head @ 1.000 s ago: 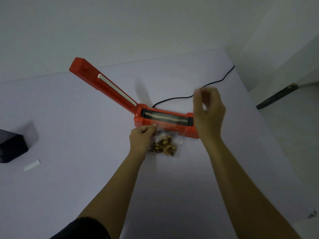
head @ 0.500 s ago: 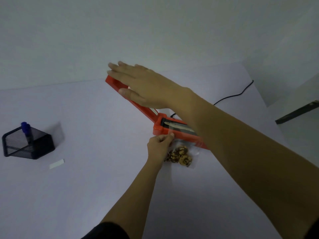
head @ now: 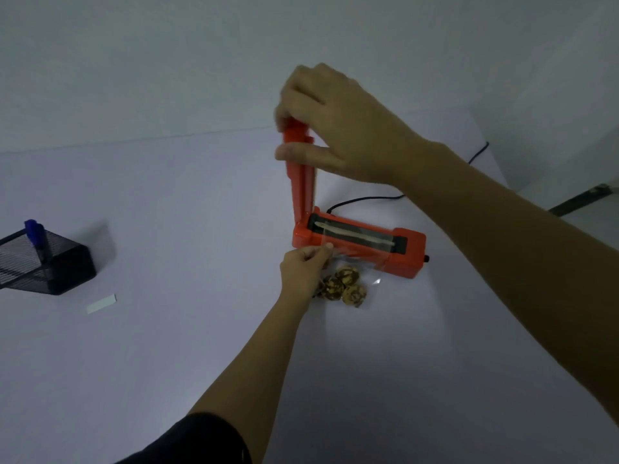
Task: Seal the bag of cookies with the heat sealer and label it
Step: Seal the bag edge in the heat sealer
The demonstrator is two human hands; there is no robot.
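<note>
An orange heat sealer [head: 405, 252] stands on the white table, its lever arm [head: 299, 182] raised almost upright. My right hand [head: 331, 128] grips the top of that arm, fingers curled over its end. A clear bag of cookies [head: 345, 284] lies in front of the sealer, its open mouth laid across the sealing strip. My left hand [head: 303, 267] pinches the bag's left top corner against the sealer's front edge. A white label strip [head: 101, 303] lies flat on the table at the left.
A black mesh pen holder [head: 47, 266] with a blue marker [head: 35, 229] stands at the far left. The sealer's black cord [head: 365, 198] runs off behind my right forearm toward the table's right edge. A wall rises behind the table.
My right hand went from above the sealer to the tip of the lever arm and took hold of it. The arm has swung from a slant to nearly upright. My left hand stayed on the bag.
</note>
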